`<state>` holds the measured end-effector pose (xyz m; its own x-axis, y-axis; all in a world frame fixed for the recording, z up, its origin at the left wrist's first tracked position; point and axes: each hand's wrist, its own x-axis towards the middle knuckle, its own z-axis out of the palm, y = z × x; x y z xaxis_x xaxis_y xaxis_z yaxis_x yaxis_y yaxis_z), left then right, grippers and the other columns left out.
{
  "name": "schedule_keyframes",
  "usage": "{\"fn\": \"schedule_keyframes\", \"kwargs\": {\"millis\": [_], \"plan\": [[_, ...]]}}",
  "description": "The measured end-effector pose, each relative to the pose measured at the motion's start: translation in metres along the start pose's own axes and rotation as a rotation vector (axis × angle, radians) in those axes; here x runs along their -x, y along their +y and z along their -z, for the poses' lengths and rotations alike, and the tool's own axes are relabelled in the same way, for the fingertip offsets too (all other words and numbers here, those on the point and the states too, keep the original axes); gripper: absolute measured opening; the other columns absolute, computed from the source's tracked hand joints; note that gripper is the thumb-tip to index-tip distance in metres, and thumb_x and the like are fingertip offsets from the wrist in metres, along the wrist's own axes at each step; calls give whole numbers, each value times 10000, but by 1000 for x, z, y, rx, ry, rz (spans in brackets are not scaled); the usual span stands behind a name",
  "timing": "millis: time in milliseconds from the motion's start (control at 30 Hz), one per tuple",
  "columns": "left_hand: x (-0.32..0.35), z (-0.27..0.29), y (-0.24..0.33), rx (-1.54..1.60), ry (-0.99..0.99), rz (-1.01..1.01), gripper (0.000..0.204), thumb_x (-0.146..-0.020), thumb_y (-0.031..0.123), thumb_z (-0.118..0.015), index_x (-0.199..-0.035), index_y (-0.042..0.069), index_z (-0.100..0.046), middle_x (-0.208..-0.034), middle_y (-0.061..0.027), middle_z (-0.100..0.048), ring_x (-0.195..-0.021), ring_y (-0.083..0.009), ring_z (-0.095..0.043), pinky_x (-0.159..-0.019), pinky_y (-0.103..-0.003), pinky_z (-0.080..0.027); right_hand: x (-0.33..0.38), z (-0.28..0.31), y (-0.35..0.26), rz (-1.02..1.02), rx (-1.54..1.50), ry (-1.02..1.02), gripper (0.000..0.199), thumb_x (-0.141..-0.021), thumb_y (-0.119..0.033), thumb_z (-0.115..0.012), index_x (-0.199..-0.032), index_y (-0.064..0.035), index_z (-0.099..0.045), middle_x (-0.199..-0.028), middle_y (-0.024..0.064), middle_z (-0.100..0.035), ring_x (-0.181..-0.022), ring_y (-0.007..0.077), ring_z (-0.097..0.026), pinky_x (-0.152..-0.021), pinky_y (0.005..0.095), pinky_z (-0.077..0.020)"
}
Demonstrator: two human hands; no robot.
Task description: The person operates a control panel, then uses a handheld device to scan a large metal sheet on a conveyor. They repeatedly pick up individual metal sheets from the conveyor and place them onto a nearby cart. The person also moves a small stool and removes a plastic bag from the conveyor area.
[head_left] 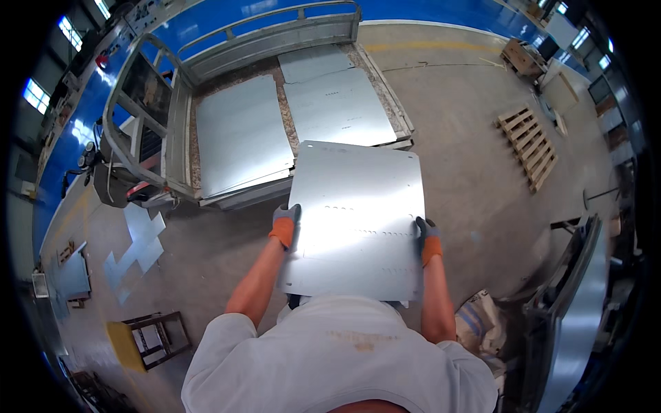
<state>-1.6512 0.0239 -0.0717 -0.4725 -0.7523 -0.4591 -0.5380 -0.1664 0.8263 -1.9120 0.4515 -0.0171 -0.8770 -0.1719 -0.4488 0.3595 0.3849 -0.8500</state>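
Observation:
A large rectangular metal sheet (358, 186), shiny and with small slots and corner holes, is held in front of my body. My left hand (285, 224), in a grey and orange glove, grips its left edge. On the opposite edge, my right hand (429, 238) is closed in a matching glove. The fingers of both hands are partly hidden by the sheet. Just beyond its far edge, a metal sheet (241, 134) lies on the left of a cargo tricycle's bed (295, 125), and more sheets (337, 103) lie on the right.
The tricycle's metal side rail (268, 38) runs along the far side. A wooden pallet (529, 148) lies on the floor at right. Upright metal sheets (571, 323) and a sack (482, 320) are near right. A yellow-topped stool (127, 345) and cut sheet pieces (141, 241) are left.

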Motion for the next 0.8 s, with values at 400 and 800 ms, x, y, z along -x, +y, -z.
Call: {"fn": "schedule_keyframes", "kwargs": {"millis": [400, 800], "plan": [[-254, -81, 81, 138, 162, 201, 370, -862, 264, -756, -1091, -23, -711, -924, -74, -737, -774, -185, -650, -718, -339, -512, -321, -127, -150, -8, 256, -55, 516, -819, -408, -783, -1149, -16, -717, -942, 59, -720, -803, 184, -600, -734, 363, -498], [-490, -139, 222, 41, 76, 280, 489, -915, 428, -661, -1113, -19, -676, -984, -135, -687, -869, -258, -593, -777, -382, -490, -577, -235, -282, -13, 402, 112, 671, -864, -499, -685, -1326, -17, -615, -1247, 239, -668, -1189, 384, -623, -979, 452, -502]]}}
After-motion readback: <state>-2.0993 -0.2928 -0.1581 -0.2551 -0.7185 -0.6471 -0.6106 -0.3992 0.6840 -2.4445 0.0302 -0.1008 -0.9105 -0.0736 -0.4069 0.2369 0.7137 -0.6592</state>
